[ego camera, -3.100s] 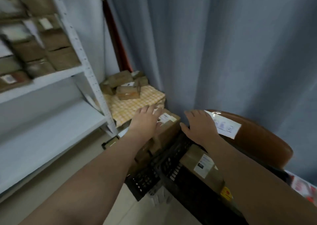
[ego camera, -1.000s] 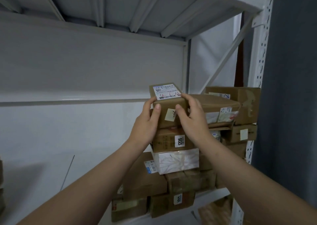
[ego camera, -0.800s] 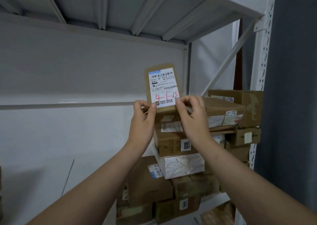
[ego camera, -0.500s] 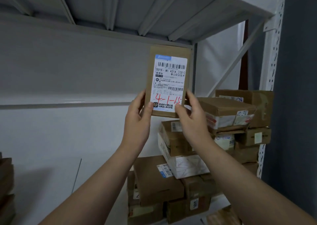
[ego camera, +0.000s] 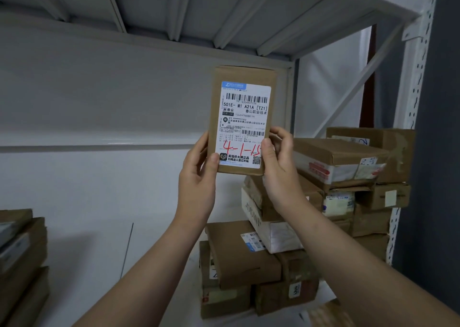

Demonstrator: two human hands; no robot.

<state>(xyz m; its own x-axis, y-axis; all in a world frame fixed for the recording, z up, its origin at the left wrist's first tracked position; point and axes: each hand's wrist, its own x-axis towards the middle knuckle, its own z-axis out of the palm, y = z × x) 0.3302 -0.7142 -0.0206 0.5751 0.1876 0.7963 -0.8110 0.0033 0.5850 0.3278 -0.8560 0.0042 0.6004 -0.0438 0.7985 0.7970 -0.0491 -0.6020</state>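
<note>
I hold a small brown cardboard parcel point(ego camera: 242, 120) upright in front of me, its white shipping label facing me with barcodes and red handwriting "4-1-15". My left hand point(ego camera: 198, 177) grips its lower left edge, thumb on the front. My right hand point(ego camera: 278, 167) grips its lower right edge, thumb on the label's corner. The parcel is raised above a stack of cardboard parcels point(ego camera: 343, 162) on the shelf.
A white metal shelf rack point(ego camera: 415, 82) has its right upright beside a grey curtain point(ego camera: 443, 127). The upper shelf's underside point(ego camera: 199, 7) is overhead. More boxes point(ego camera: 20, 257) are stacked at the far left. A white wall lies behind.
Three seconds ago my hands rested on parcels low by a chair. Since then I lifted this parcel off the shelf stack, tilted its label toward me and raised it higher.
</note>
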